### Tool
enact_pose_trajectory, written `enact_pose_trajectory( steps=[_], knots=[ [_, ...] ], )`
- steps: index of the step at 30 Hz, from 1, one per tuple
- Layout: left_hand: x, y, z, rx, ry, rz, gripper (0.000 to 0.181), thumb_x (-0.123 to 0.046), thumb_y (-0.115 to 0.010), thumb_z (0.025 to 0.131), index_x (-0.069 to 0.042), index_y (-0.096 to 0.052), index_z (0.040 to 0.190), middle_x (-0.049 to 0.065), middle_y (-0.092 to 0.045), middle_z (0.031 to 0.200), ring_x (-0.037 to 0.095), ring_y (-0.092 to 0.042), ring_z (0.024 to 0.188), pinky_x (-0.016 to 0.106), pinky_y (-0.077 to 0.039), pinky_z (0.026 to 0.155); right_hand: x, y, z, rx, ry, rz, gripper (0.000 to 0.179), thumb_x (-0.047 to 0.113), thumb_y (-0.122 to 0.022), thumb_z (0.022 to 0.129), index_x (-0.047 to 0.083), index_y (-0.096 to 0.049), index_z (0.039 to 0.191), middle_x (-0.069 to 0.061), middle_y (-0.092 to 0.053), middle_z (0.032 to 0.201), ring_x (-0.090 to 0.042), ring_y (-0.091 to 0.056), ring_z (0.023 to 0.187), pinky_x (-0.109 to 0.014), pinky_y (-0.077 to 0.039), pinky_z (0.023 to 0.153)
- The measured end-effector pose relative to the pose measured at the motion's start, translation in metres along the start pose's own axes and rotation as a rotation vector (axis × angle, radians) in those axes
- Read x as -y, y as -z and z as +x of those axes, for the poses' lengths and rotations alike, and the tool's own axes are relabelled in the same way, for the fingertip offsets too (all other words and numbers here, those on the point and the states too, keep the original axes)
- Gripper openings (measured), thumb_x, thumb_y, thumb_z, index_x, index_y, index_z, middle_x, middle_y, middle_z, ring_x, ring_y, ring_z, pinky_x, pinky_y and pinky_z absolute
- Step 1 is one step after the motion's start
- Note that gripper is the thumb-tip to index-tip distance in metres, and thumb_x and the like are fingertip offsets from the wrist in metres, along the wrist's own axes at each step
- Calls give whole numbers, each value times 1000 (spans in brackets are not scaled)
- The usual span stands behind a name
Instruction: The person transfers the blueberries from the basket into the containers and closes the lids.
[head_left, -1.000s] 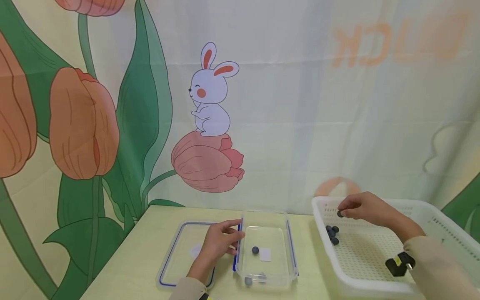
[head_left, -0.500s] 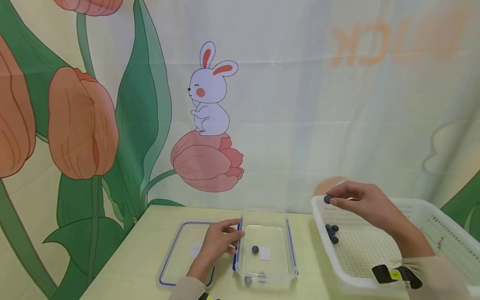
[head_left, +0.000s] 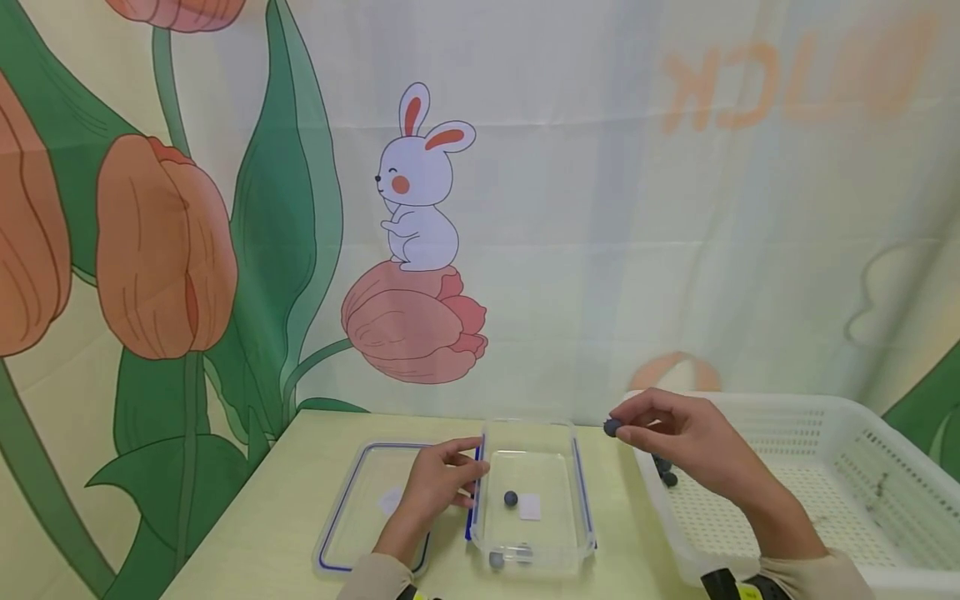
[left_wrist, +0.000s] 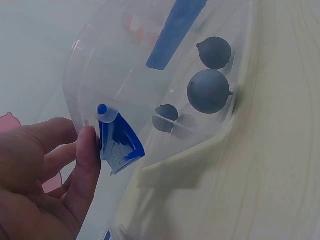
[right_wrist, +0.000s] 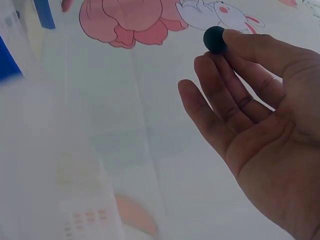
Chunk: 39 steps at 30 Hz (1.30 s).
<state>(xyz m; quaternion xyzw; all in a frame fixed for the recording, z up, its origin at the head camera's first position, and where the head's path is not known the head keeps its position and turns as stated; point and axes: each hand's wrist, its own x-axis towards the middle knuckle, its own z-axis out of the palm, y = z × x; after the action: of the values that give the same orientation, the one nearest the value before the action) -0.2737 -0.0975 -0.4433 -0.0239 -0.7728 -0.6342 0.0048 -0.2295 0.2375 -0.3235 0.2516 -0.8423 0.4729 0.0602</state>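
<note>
Between thumb and fingertips, my right hand (head_left: 693,446) pinches a blueberry (head_left: 612,427) in the air, just left of the white basket's left rim. The same blueberry (right_wrist: 215,40) shows dark at the fingertips in the right wrist view. My left hand (head_left: 438,483) grips the left side of a clear plastic food container (head_left: 551,477) by its rim, beside a blue clip (left_wrist: 120,142). One blueberry (head_left: 511,498) lies on the container's floor near a white square; others show through its front wall. In the left wrist view, blueberries (left_wrist: 209,91) appear through the clear plastic.
A clear lid (head_left: 348,521) with a blue seal lies left of the container, partly behind my left hand. The white perforated basket (head_left: 847,406) stands at the right, with a few blueberries (head_left: 669,479) by its left wall. A printed curtain (head_left: 555,250) hangs behind the table.
My right hand has lifted the blueberry out of the basket and carried it left past the rim, now slightly lower than half a second ago. The left hand and container stay put.
</note>
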Motion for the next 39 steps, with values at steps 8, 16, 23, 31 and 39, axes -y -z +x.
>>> enact_pose_trajectory(
  steps=[8,16,23,31,39],
  knots=[
    [0,0,0,2,-2,-11,48,-9,-82,94,-3,-69,139,11,-65,98,18,-67,71,31,-64,57,-3,-30,2,92,44,53,14,20,-75,101,13,-76,113,-3,-75,111,-20,-74,97,-32,-63,86],
    [3,0,0,13,-5,-25,47,-7,-81,94,-2,-69,138,11,-65,97,16,-67,69,31,-64,56,-8,-63,5,191,102,100,10,16,-76,100,12,-76,109,-2,-74,107,-18,-73,94,-31,-63,86],
    [3,0,1,9,-4,-10,47,-9,-82,93,-2,-70,139,10,-65,96,16,-67,69,31,-64,56,-15,-92,8,279,44,140,9,13,-76,100,9,-76,109,-3,-74,107,-17,-73,93,-29,-63,82],
    [2,1,2,9,2,3,48,-11,-82,93,-4,-70,139,10,-66,97,17,-68,71,32,-65,57,-25,-118,10,348,10,103,7,11,-77,99,12,-76,105,4,-76,98,-13,-73,88,-26,-61,80],
    [0,1,3,12,9,8,47,-11,-81,94,-4,-70,139,10,-67,98,18,-69,72,32,-65,58,-29,-131,10,378,5,70,7,9,-77,98,12,-77,104,12,-74,96,-9,-70,86,-25,-60,79]
  ],
)
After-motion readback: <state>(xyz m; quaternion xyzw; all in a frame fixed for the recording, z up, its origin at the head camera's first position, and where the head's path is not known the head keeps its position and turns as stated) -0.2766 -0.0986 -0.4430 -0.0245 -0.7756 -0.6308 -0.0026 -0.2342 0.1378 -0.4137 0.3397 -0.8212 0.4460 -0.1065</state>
